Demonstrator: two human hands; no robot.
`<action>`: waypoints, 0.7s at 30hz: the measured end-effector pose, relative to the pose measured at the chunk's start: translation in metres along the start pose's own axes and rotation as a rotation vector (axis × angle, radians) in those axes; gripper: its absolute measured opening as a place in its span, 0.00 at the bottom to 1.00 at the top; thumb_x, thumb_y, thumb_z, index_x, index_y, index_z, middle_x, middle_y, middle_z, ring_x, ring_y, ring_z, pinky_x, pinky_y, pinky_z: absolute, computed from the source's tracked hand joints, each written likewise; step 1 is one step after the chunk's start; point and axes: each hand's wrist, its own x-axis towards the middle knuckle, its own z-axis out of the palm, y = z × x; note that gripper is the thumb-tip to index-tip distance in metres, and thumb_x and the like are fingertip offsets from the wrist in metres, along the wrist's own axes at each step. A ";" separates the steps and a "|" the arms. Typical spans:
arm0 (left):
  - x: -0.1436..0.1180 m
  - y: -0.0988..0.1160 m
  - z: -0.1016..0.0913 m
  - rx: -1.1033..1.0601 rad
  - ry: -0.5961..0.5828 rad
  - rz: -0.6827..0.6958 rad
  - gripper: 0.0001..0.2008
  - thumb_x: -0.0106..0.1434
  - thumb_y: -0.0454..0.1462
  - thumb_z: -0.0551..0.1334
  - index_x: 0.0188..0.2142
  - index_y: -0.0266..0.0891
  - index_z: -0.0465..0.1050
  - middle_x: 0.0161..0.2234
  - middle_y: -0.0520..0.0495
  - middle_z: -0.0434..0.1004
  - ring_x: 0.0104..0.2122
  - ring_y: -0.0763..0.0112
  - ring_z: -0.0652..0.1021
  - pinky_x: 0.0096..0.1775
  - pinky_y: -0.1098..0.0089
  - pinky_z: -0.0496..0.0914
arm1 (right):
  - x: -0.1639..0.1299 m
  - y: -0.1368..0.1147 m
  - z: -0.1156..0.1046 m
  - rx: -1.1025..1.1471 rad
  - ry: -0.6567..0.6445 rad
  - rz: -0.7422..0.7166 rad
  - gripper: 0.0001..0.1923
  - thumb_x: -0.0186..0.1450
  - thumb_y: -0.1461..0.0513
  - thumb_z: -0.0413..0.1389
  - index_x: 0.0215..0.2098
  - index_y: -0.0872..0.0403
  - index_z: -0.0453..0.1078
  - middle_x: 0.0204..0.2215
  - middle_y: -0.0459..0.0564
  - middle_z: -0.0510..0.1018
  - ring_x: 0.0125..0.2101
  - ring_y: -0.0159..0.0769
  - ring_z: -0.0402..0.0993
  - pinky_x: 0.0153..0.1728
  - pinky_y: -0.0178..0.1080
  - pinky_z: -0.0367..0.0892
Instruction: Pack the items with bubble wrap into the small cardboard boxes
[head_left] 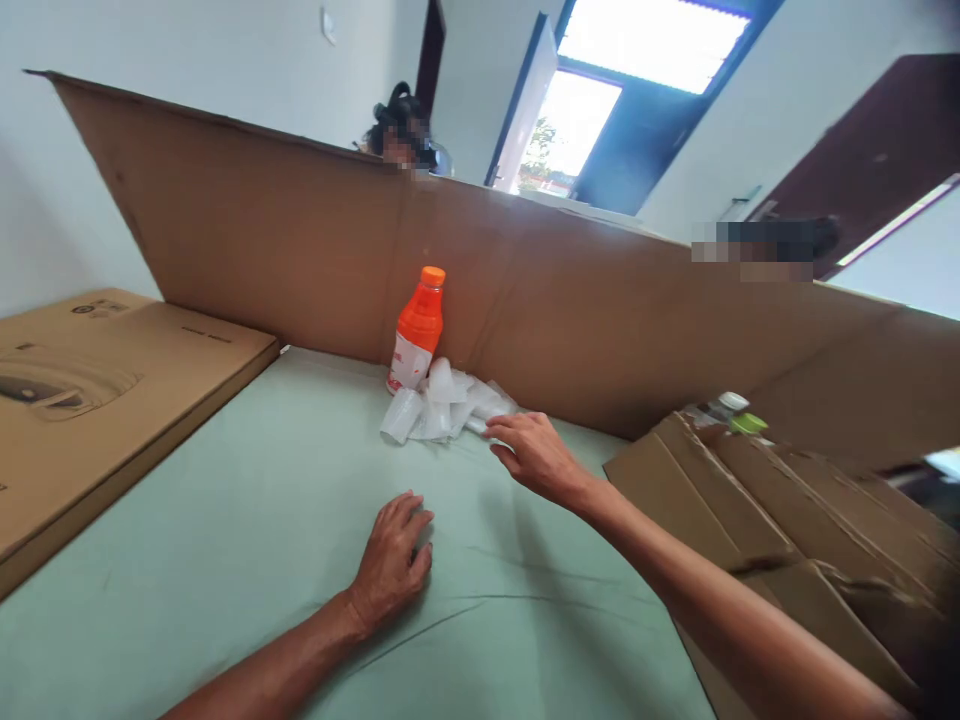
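My right hand (536,455) reaches to the right edge of a heap of crumpled, translucent white plastic (450,405), its fingers apart; whether the fingertips touch the plastic, I cannot tell. Behind the heap stands an orange bottle (418,330) with an orange cap and a white label, close to the cardboard wall. Nearer to me, my left hand (394,555) rests on the pale green tabletop (247,520), fingers slightly curled and apart, with nothing in it.
A flat printed cardboard box (112,400) lies on the left. A tall cardboard partition (300,230) runs along the back. At the right stand open cardboard boxes (720,500) with capped bottles (746,424) showing. Two people's heads show beyond the partition.
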 end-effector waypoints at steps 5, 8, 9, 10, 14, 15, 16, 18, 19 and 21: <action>-0.012 -0.010 -0.001 0.077 0.008 0.107 0.16 0.66 0.37 0.54 0.49 0.37 0.75 0.52 0.35 0.77 0.54 0.51 0.74 0.55 0.46 0.71 | -0.136 0.045 -0.051 0.021 0.151 0.215 0.12 0.66 0.64 0.55 0.44 0.51 0.79 0.47 0.53 0.83 0.49 0.44 0.78 0.53 0.48 0.63; -0.011 -0.023 0.001 0.113 -0.002 0.164 0.18 0.67 0.43 0.53 0.48 0.36 0.74 0.51 0.33 0.76 0.54 0.48 0.74 0.56 0.46 0.69 | -0.234 0.084 -0.088 -0.010 0.271 0.602 0.13 0.66 0.65 0.53 0.43 0.53 0.80 0.46 0.53 0.83 0.48 0.41 0.78 0.52 0.42 0.65; -0.010 -0.026 0.001 0.128 -0.024 0.176 0.19 0.66 0.44 0.52 0.48 0.36 0.73 0.51 0.33 0.76 0.54 0.47 0.74 0.56 0.46 0.68 | -0.268 0.097 -0.099 -0.019 0.313 0.773 0.14 0.66 0.65 0.53 0.44 0.53 0.80 0.46 0.53 0.83 0.47 0.40 0.78 0.50 0.40 0.65; -0.009 -0.028 0.002 0.145 -0.045 0.171 0.20 0.66 0.45 0.52 0.48 0.36 0.73 0.51 0.32 0.76 0.54 0.46 0.74 0.56 0.45 0.68 | -0.302 0.109 -0.108 -0.027 0.353 0.942 0.14 0.66 0.66 0.53 0.43 0.54 0.80 0.45 0.54 0.83 0.45 0.39 0.78 0.49 0.38 0.66; -0.010 -0.032 -0.001 0.222 -0.131 0.123 0.23 0.64 0.49 0.50 0.48 0.38 0.72 0.53 0.32 0.74 0.56 0.44 0.72 0.58 0.45 0.65 | -0.411 0.146 -0.124 -0.019 0.407 1.337 0.14 0.64 0.69 0.52 0.37 0.59 0.81 0.39 0.62 0.84 0.35 0.38 0.76 0.40 0.40 0.64; -0.011 -0.033 -0.002 0.240 -0.142 0.110 0.24 0.64 0.49 0.49 0.48 0.37 0.72 0.54 0.32 0.74 0.57 0.43 0.72 0.59 0.45 0.65 | -0.430 0.153 -0.122 0.012 0.396 1.365 0.14 0.63 0.70 0.52 0.35 0.60 0.81 0.36 0.62 0.84 0.32 0.37 0.75 0.38 0.41 0.63; -0.012 -0.035 -0.003 0.254 -0.151 0.100 0.25 0.64 0.50 0.49 0.49 0.37 0.72 0.54 0.31 0.73 0.58 0.43 0.71 0.59 0.44 0.64 | -0.445 0.159 -0.118 0.058 0.376 1.383 0.13 0.61 0.71 0.53 0.32 0.60 0.81 0.31 0.60 0.83 0.28 0.35 0.73 0.35 0.40 0.63; -0.013 -0.039 -0.003 0.276 -0.173 0.087 0.27 0.63 0.51 0.50 0.49 0.35 0.73 0.55 0.30 0.73 0.59 0.42 0.71 0.60 0.44 0.64 | -0.467 0.170 -0.109 0.177 0.320 1.382 0.13 0.60 0.73 0.53 0.27 0.60 0.81 0.24 0.56 0.81 0.22 0.31 0.70 0.30 0.38 0.60; -0.012 -0.042 -0.004 0.285 -0.184 0.076 0.27 0.63 0.51 0.50 0.48 0.35 0.74 0.56 0.30 0.73 0.59 0.42 0.71 0.59 0.43 0.64 | -0.474 0.174 -0.105 0.231 0.299 1.367 0.13 0.60 0.73 0.54 0.26 0.60 0.81 0.22 0.53 0.80 0.21 0.29 0.68 0.28 0.37 0.59; -0.011 -0.046 -0.004 0.306 -0.197 0.052 0.27 0.63 0.52 0.50 0.48 0.36 0.75 0.56 0.31 0.73 0.58 0.41 0.72 0.58 0.43 0.66 | -0.484 0.182 -0.099 0.284 0.305 1.339 0.12 0.60 0.72 0.56 0.25 0.60 0.81 0.20 0.51 0.79 0.19 0.26 0.66 0.26 0.36 0.58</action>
